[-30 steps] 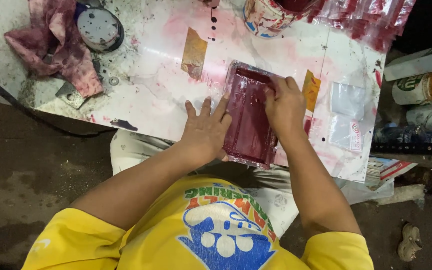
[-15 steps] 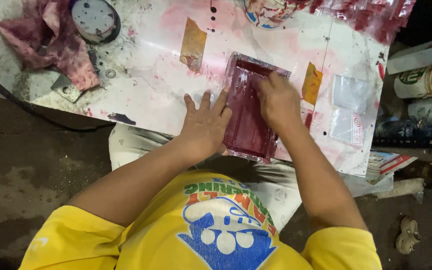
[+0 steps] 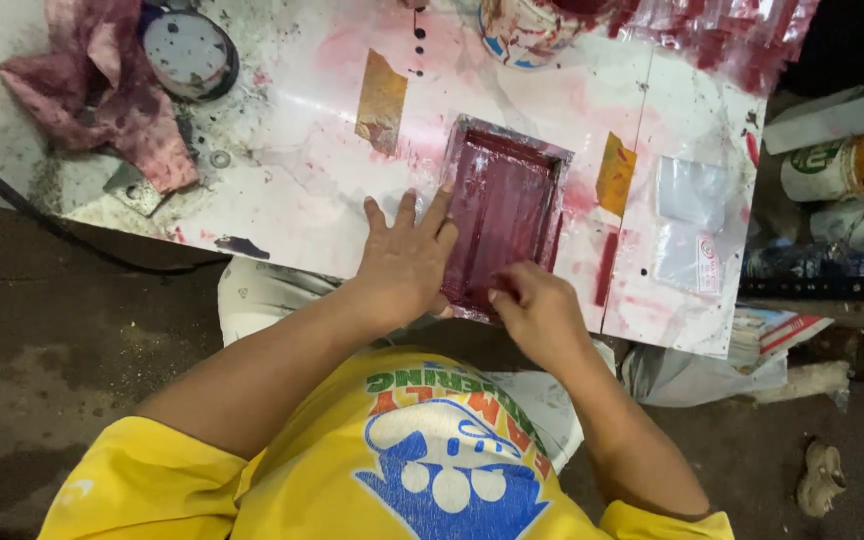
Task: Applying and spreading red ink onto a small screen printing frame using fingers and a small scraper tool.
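Observation:
A small rectangular frame (image 3: 505, 195) soaked in dark red ink lies flat on a white, ink-stained table (image 3: 292, 190). My left hand (image 3: 407, 258) rests flat with fingers spread on the table, pressing against the frame's left edge. My right hand (image 3: 537, 310) is at the frame's near end with its fingers curled; whatever it grips is hidden under them. A yellow shirt with a blue print fills the lower part of the view.
A pink stained rag (image 3: 102, 90) and a round tin lid (image 3: 189, 52) lie at the far left. An ink pot (image 3: 527, 28) stands at the far edge. Clear plastic bags (image 3: 692, 225) lie right of the frame. Cans (image 3: 837, 170) crowd the right side.
My right hand has slid from the frame's far right corner down along it to its near end. My left hand has stayed pressed at the frame's left edge.

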